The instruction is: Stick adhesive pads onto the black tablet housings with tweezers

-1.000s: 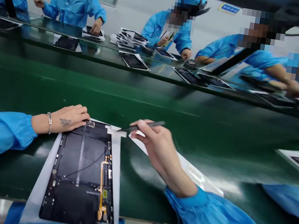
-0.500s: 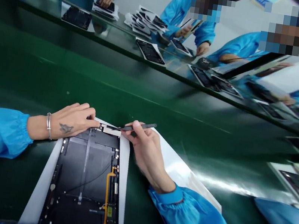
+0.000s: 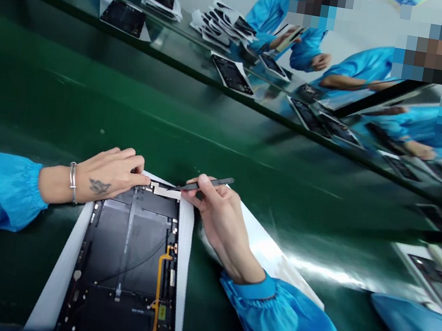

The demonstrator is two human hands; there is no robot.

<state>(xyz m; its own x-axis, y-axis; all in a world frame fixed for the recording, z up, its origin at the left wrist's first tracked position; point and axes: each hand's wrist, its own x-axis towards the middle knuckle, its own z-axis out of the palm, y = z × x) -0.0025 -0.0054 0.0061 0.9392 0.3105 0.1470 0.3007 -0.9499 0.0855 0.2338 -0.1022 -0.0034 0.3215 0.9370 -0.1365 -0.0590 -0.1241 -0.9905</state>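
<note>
Pinched pen-fashion between thumb and fingers, a slim dark-grey pointed tool (image 3: pixel 205 184) is held closed in the right hand (image 3: pixel 219 218). It is gripped low near the tip, which I judge gives fine control. The tip rests on a small white strip (image 3: pixel 166 192) lying across the top edge of a black, opened tablet shell (image 3: pixel 125 262), inner side up.

The left hand (image 3: pixel 112 177), with a silver bangle (image 3: pixel 72 182) at its wrist, lays bunched fingertips on the shell's top left corner, just beside the strip. It seems to press down to steady the shell, but I cannot tell whether it pinches anything.

Inside the shell, a thin black wire and an orange flex cable (image 3: pixel 160 284) run towards its lower right. Nothing nearby is a true container. The shell lies flat on a white paper sheet (image 3: pixel 62 269), probably to shield its face. A second white sheet (image 3: pixel 274 255) lies to the shell's right, under the right forearm. Both rest on a glossy green belt (image 3: pixel 227 150).

Beyond the shell's top, across the belt, more dark panels on white sheets (image 3: pixel 232 75) lie singly and in a loose stack (image 3: pixel 226 24), before people in blue coats (image 3: pixel 357 69).
</note>
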